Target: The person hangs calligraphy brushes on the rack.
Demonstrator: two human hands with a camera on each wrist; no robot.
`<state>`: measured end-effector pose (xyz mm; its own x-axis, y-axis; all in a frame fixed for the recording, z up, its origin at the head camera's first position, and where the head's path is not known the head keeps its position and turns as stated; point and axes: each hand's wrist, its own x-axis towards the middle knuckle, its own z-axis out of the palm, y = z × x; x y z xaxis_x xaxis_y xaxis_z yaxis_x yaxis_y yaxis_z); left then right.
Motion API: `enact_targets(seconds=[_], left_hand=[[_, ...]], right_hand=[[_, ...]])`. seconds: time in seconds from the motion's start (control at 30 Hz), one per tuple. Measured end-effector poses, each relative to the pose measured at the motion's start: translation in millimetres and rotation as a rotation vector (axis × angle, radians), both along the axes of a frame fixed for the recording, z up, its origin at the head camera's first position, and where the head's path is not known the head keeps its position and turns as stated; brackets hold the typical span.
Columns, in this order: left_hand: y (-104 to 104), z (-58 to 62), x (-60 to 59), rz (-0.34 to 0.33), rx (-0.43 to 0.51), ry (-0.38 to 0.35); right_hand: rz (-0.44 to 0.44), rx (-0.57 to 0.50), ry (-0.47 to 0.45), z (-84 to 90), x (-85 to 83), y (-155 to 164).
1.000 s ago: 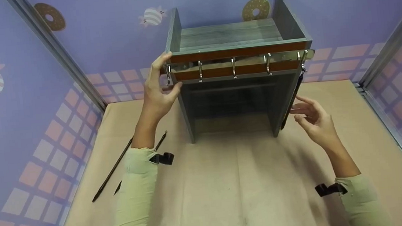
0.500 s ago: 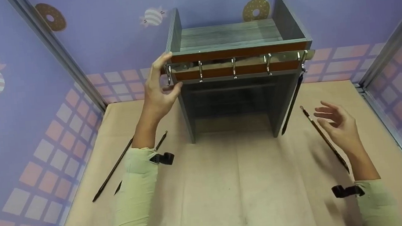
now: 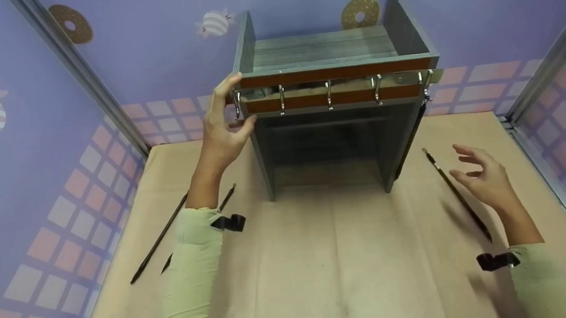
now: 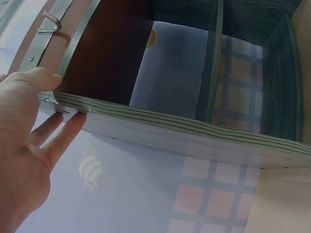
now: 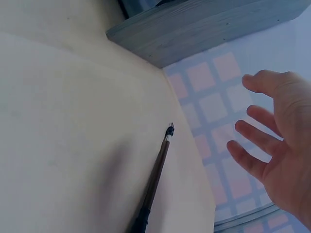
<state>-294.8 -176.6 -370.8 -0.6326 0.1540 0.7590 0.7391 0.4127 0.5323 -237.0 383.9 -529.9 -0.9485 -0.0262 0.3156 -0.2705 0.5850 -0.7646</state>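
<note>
My left hand [image 3: 220, 128] grips the upper left side panel of a grey wooden shelf [image 3: 322, 49]. In the left wrist view its thumb [image 4: 41, 79] lies on the panel's front edge, fingers on the outer face. A metal strip with several hooks [image 3: 329, 95] runs across the shelf's front. From the rightmost hook hangs a dark calligraphy brush [image 3: 411, 139], tip down along the right side panel. My right hand [image 3: 487, 181] hovers with loosely bent fingers, holding nothing, beside a second calligraphy brush [image 3: 458, 196] lying on the table, loop end toward the back.
Two more dark brushes lie on the left of the table, one long brush [image 3: 158, 238] and another brush [image 3: 227, 198] partly hidden under my left forearm. A beige cloth [image 3: 299, 277] covers the table. Patterned lilac walls [image 3: 158, 51] enclose the back and sides.
My right hand has drawn back rightward from the hanging brush, uncovering the brush on the table. The hanging brush swung outward, then back toward the panel. My left hand stayed in place.
</note>
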Motion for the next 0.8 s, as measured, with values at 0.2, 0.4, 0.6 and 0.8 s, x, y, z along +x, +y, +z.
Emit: enact_targets(seconds=[0.2,0.4,0.6,0.8], left_hand=[[0.2,-0.3,-0.9,0.002,-0.002,0.010],[-0.1,-0.7,-0.9,0.001,0.011,0.003],[-0.4,-0.8,-1.4,0.001,0.011,0.003],[-0.4,-0.7,-2.1,-0.002,0.000,0.024]], right_hand=[[0.060,0.110,-0.071,-5.3,-6.6,6.4],[0.069,0.137,-0.146,-17.2,-16.3,10.8],[0.074,0.154,-0.221,-30.4,-21.3,13.2],[0.076,0.131,-0.280,-42.5,-24.1,15.1]])
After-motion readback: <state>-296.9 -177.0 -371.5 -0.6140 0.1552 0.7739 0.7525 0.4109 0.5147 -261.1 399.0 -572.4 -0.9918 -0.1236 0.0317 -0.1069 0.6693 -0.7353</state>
